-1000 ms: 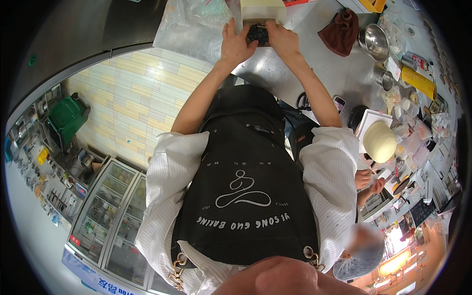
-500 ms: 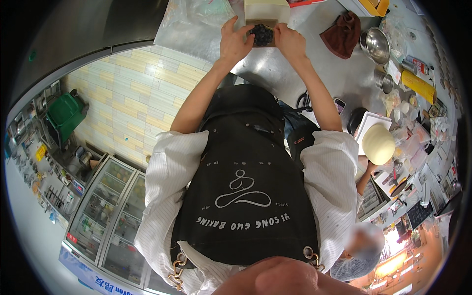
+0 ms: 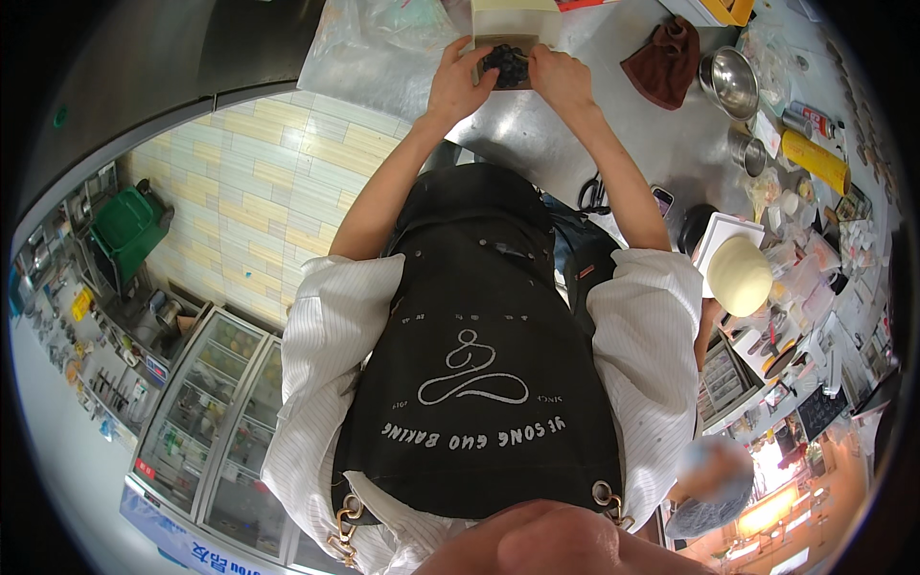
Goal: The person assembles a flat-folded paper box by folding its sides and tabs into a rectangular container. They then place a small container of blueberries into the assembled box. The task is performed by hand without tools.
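At the top centre, a small cream-coloured box (image 3: 517, 17) stands on the steel table with its lid raised at the far side. A cluster of dark round berries (image 3: 505, 65), which look like blueberries, fills its near part. My left hand (image 3: 462, 81) grips the box's left side, its thumb and a finger reaching over the edge against the berries. On the opposite side my right hand (image 3: 563, 79) is curled, fingertips closed at the box's right edge. Its fingers partly hide what lies between them.
The steel table (image 3: 613, 125) carries a clear plastic bag (image 3: 383, 43), brown cloth (image 3: 661, 62), metal bowl (image 3: 730, 83), black scissors (image 3: 593, 195) and a phone (image 3: 661, 200). A pale round cake (image 3: 738, 276) stands at right, near a co-worker (image 3: 714, 484). A green bin (image 3: 129, 230) stands left.
My left hand's raised fingers have come down closer to the box and berries. The right hand has shifted slightly left. At the lower right, the co-worker has moved a little.
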Available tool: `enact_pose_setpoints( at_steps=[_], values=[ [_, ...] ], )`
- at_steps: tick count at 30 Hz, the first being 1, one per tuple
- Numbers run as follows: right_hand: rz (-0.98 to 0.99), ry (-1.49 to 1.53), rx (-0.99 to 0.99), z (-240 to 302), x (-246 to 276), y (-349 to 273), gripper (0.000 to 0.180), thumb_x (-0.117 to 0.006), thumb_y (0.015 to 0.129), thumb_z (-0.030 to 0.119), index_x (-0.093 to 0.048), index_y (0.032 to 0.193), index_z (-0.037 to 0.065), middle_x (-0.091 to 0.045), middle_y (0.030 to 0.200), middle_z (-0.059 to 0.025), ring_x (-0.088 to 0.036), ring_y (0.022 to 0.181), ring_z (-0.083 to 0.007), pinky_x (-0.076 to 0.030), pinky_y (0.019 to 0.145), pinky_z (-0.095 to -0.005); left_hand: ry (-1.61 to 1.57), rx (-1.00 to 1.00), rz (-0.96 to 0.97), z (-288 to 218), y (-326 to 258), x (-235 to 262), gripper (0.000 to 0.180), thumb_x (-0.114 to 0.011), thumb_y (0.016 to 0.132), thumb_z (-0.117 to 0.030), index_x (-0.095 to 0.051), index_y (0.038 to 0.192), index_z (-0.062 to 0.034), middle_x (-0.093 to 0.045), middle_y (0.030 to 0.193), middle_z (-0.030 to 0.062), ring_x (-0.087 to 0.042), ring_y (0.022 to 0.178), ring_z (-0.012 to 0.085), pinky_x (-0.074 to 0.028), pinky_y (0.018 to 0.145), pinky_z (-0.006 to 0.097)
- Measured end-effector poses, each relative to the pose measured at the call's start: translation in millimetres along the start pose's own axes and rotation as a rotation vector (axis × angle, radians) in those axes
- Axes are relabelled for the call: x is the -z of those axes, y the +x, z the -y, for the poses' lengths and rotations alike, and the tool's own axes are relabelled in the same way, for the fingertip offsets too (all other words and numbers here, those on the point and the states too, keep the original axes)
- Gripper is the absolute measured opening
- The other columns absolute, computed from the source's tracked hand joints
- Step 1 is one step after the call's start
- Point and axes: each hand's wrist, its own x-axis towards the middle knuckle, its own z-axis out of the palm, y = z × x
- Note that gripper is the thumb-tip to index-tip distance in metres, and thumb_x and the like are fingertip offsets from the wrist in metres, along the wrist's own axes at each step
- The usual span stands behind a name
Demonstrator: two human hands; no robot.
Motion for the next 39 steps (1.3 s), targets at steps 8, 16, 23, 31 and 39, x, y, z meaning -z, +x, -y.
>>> enact_pose_setpoints(
  at_steps=[8, 16, 23, 31, 39],
  values=[
    [0.051, -0.064, 0.001, 2.4, -7.8, 8.2, 0.02, -0.057, 0.098, 0.026, -0.065, 0.094, 0.007, -0.073, 0.077, -0.0211, -0.073, 0.072, -0.0418, -0.059, 0.065, -0.0518, -0.086, 0.011, 0.004, -4.4, -0.5, 3.2, 0.045, -0.079, 0.091, -0.025, -0.069, 0.133, -0.0127, -0.05, 0.147, 0.0227, -0.072, 0.108, 0.0342, -0.065, 0.086, 0.038],
    [0.001, 0.046, -0.125, 2.2, 6.1, 1.1, 0.02, -0.059, 0.097, 0.026, -0.069, 0.1, 0.009, -0.075, 0.086, -0.0185, -0.074, 0.081, -0.041, -0.06, 0.069, -0.0518, -0.114, 0.024, 0.008, -0.5, -3.9, 6.8, 0.044, -0.078, 0.091, -0.023, -0.069, 0.133, -0.0134, -0.053, 0.145, 0.0201, -0.071, 0.111, 0.0326, -0.065, 0.088, 0.038],
    [-0.102, 0.124, 0.041, -7.6, 8.3, -22.8, 0.028, -0.06, 0.097, 0.022, -0.075, 0.12, 0.026, -0.076, 0.089, -0.007, -0.072, 0.079, -0.0318, -0.058, 0.068, -0.046, -0.19, 0.034, 0.025, 2.1, -5.0, 11.8, 0.041, -0.076, 0.093, -0.017, -0.069, 0.132, -0.013, -0.055, 0.143, 0.0158, -0.069, 0.115, 0.0285, -0.064, 0.09, 0.036],
    [-0.125, 0.144, 0.028, -6.3, 5.5, -24.3, 0.029, -0.061, 0.096, 0.021, -0.075, 0.121, 0.025, -0.075, 0.088, -0.0077, -0.071, 0.077, -0.032, -0.057, 0.067, -0.0445, -0.228, 0.055, 0.03, 1.1, -5.7, 14.0, 0.04, -0.075, 0.091, -0.021, -0.07, 0.13, -0.0143, -0.06, 0.138, 0.0138, -0.067, 0.115, 0.0299, -0.063, 0.089, 0.037],
    [-0.53, 0.499, -0.142, -26.2, 16.8, -23.2, 0.03, -0.074, 0.091, 0.015, -0.074, 0.121, 0.012, -0.074, 0.09, -0.0088, -0.073, 0.081, -0.0237, -0.058, 0.068, -0.0356, -0.516, 0.244, -0.033, 6.0, -6.5, 25.9, 0.035, -0.071, 0.096, -0.013, -0.069, 0.13, -0.0061, -0.067, 0.13, 0.0108, -0.07, 0.108, 0.0198, -0.06, 0.086, 0.031]
  ],
)
